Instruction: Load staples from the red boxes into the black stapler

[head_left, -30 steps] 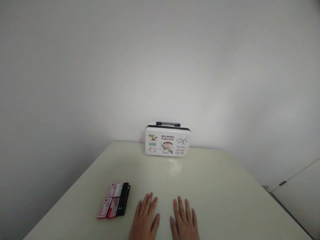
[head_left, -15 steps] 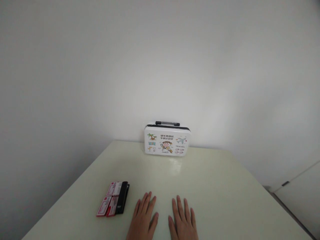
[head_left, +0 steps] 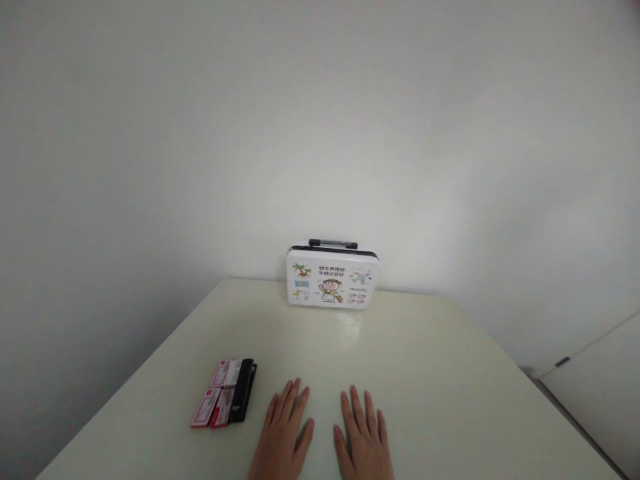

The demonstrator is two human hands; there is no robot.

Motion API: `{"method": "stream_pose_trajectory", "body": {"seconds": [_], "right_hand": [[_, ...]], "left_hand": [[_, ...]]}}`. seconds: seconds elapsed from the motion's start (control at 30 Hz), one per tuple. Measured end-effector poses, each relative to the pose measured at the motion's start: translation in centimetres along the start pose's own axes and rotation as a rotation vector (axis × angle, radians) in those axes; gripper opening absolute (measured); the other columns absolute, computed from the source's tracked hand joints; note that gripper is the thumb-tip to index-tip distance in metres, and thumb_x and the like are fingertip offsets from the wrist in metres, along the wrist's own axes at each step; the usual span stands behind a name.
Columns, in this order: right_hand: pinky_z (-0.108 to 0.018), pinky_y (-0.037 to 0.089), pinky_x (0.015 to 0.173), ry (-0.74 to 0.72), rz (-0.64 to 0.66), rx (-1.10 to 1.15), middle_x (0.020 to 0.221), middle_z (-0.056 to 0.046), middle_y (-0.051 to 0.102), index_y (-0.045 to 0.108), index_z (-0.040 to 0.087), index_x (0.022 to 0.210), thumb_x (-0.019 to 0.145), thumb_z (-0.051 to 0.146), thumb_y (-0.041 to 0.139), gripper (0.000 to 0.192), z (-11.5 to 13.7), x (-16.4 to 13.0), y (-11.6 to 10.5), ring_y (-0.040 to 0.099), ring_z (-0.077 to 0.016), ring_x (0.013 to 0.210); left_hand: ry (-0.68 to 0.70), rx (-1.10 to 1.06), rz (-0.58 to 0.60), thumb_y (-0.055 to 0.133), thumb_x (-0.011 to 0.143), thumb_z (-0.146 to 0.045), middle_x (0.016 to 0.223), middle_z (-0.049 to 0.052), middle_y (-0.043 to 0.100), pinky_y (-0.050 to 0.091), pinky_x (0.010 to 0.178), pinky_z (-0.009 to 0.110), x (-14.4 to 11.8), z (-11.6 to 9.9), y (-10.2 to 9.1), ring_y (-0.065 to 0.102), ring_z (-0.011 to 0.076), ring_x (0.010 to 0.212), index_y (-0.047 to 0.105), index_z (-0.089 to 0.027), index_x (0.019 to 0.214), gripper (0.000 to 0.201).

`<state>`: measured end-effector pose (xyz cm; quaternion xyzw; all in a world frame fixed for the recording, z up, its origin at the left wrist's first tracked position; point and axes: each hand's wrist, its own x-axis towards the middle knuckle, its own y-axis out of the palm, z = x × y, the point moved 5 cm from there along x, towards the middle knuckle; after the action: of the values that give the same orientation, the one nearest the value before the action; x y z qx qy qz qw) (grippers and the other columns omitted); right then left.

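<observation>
Hands are lying flat on the pale bench (head_left: 440, 393) at the near edge, side by side and palms down. We are resting our left hand (head_left: 283, 437) with its fingers spread and extended, gripping nothing; our right hand (head_left: 363, 440) is lying just beside it in the same way, fingers open and stretched forward, holding nothing. The two hands are sitting apart by a narrow strip of bare bench and are not touching each other.

Nearest to our left hand, a black stapler (head_left: 243, 399) is lying flat on the bench, its length running away from us. It is sitting near the left fingertips but apart from them. Pressed against the stapler's far-left side, small red and white boxes (head_left: 214, 399) are lying in a close cluster, some nearer to us and some farther back; the print on them is too small to read.

Well apart from the hands, at the far edge of the bench, a small white case (head_left: 331, 279) is standing upright against the wall (head_left: 320, 120). It is showing cartoon travel pictures and the word TRAVEL on its front, with a dark handle (head_left: 333, 244) along its top. A white cabinet (head_left: 600, 373) is showing at the lower right, beyond the bench.
</observation>
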<state>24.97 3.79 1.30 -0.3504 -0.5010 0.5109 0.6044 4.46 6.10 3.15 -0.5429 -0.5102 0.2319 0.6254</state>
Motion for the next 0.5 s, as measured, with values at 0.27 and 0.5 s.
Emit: {"method": "stream_pose_trajectory", "body": {"seconds": [0.27, 0.5], "right_hand": [[-0.069, 0.031, 0.115, -0.01, -0.016, 0.014, 0.162, -0.004, 0.031, 0.029, 0.034, 0.158, 0.101, 0.058, 0.039, 0.062, -0.02, 0.08, 0.0, 0.027, -0.0396, 0.15], [-0.068, 0.027, 0.118, 0.042, -0.015, 0.075, 0.163, -0.004, 0.03, 0.016, 0.029, 0.162, 0.101, 0.057, 0.04, 0.071, 0.07, -0.01, -0.25, 0.023, -0.0374, 0.152]], "left_hand": [[0.005, 0.001, -0.004, 0.046, 0.102, -0.039, 0.166, 0.003, 0.03, 0.039, 0.119, 0.049, 0.01, 0.38, 0.51, 0.031, 0.0252, 0.152, 0.024, -0.031, 0.16, 0.063], [0.007, -0.002, 0.0, 0.046, 0.103, -0.039, 0.166, 0.003, 0.03, 0.04, 0.118, 0.049, 0.1, 0.32, 0.38, 0.031, 0.0256, 0.152, 0.024, -0.031, 0.161, 0.063]]}}
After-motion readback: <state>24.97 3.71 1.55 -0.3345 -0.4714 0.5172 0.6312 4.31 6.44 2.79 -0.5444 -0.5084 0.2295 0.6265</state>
